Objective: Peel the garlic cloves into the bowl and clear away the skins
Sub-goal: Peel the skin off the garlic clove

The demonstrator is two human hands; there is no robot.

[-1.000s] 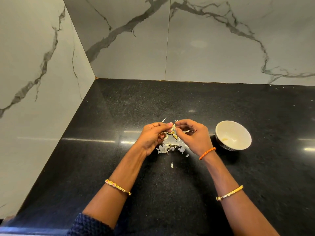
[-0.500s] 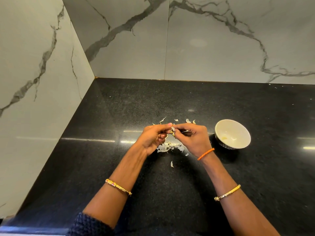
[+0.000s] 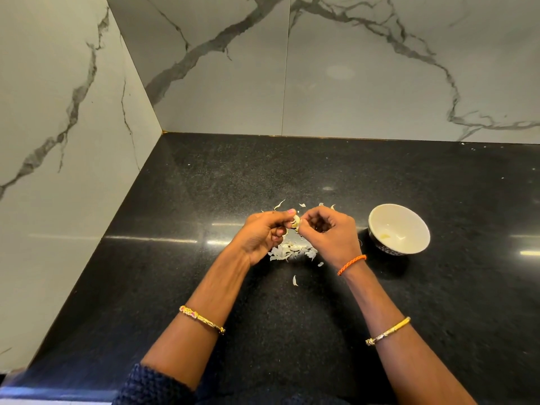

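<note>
Garlic clove, pale and half-skinned, is pinched between left hand and right hand above the papery white skins, so scraps drop clear of the white ceramic bowl.

We see a black speckled countertop running into a corner of marble walls. On it lies a heap of papery garlic skins, with stray flakes just near and far of it, and a white bowl to the right.
</note>
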